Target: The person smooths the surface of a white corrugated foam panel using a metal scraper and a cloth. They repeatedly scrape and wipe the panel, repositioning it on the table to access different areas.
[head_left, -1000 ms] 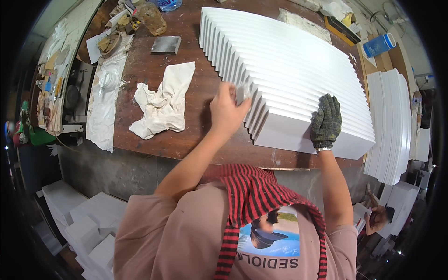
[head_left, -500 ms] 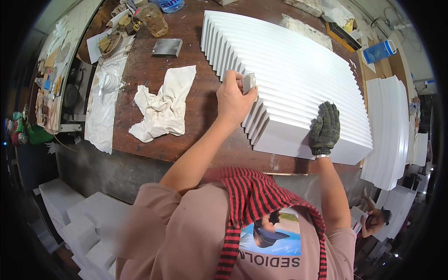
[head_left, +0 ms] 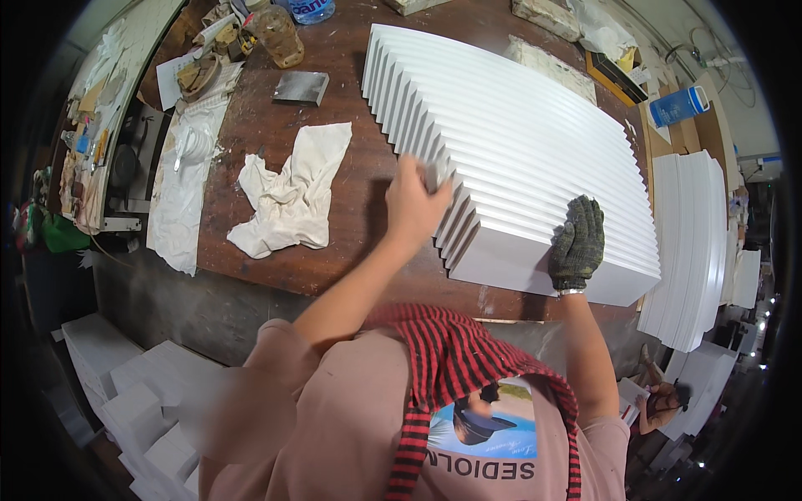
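A row of overlapping white boards (head_left: 518, 134) lies across the table, their stepped ends forming a jagged left side. My bare left hand (head_left: 413, 204) is closed on a small grey block, like a sanding block (head_left: 437, 175), held against or close to those stepped ends; motion blurs both, so contact is hard to judge. My right hand (head_left: 578, 244), in a dark grey-green knit glove, rests flat on the boards close to their near right part, its fingers stretched out and holding nothing. Left of my left hand lies a crumpled white cloth (head_left: 296, 192).
On the brown table (head_left: 351, 250) are a dark metal-looking plate (head_left: 301, 88), a jar of brownish liquid (head_left: 278, 37) and a paper-covered strip (head_left: 190, 167) at left. More white boards (head_left: 685, 242) stand at right, below a blue jug (head_left: 678, 107). A person (head_left: 664, 401) sits at far right.
My left hand has slid toward me along the stepped board ends with the grey block. My right hand stays flat on the boards. The whole view has shifted slightly.
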Demonstrator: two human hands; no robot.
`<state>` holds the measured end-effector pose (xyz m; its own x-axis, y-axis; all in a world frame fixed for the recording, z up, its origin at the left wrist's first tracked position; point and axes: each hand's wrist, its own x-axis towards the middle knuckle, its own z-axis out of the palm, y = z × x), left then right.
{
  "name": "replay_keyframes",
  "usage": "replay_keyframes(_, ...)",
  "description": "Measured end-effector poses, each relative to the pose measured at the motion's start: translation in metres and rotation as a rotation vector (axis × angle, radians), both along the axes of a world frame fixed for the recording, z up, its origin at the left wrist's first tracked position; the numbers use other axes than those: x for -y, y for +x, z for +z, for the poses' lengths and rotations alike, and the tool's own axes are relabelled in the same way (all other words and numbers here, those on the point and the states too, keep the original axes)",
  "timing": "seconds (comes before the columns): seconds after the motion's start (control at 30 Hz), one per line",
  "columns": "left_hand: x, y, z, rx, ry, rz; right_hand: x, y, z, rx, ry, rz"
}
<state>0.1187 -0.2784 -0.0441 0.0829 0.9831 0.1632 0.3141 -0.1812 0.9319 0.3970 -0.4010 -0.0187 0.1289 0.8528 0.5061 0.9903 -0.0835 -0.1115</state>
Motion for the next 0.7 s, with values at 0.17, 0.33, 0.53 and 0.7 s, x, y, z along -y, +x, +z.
replay_keyframes(0.17,0.021,-0.024,0.003,-0.118,-0.245,-0.040,0.002,0.000,0.001,0.005,0.011,-0.015)
replay_keyframes(0.33,-0.017,0.000,-0.003,0.090,-0.173,0.028,0.002,0.000,0.001,-0.007,-0.024,-0.019)
replay_keyframes(0.53,0.015,-0.018,0.000,-0.110,-0.293,-0.018,0.000,0.000,0.000,0.007,0.005,-0.001)
replay_keyframes(0.7,-0.020,-0.013,0.005,0.084,-0.110,0.043,0.002,-0.001,-0.001,-0.022,0.002,-0.011)
